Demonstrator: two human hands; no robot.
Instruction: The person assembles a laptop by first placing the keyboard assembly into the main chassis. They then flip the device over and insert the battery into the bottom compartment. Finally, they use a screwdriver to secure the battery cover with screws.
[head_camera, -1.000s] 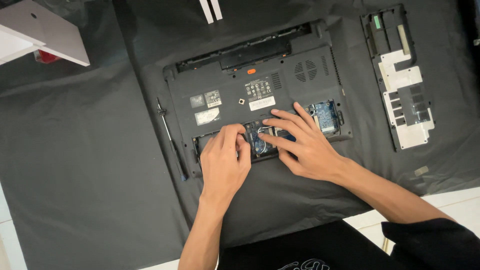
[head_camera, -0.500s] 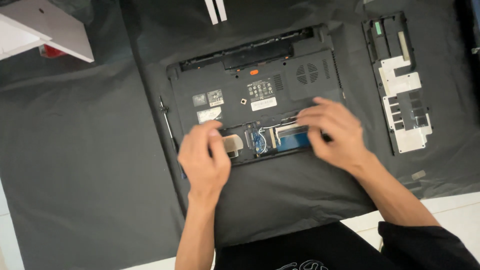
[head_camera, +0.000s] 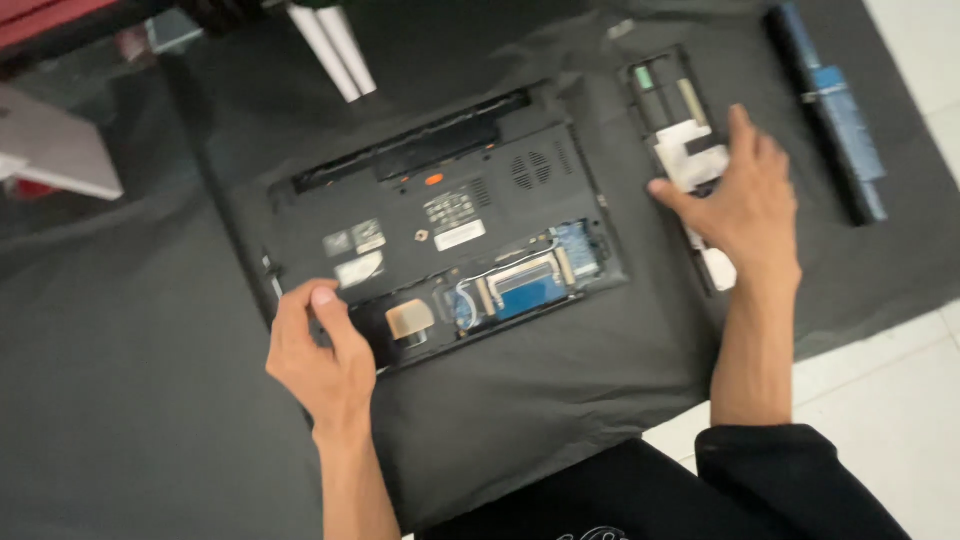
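A grey cloth covers the floor and carries everything. The left hand rests at the near left corner of the upturned laptop, fingers curled and loosely parted, holding nothing. The laptop lies at the cloth's middle, its inner compartment open. Beside its right edge, the right hand lies spread on the removed cover panel. A long battery lies toward the cloth's far right corner.

The upturned laptop is matt black plastic with glossy paper stickers, lying on dull, creased black cloth. Right of the laptop, the removed cover panel looks matt plastic.
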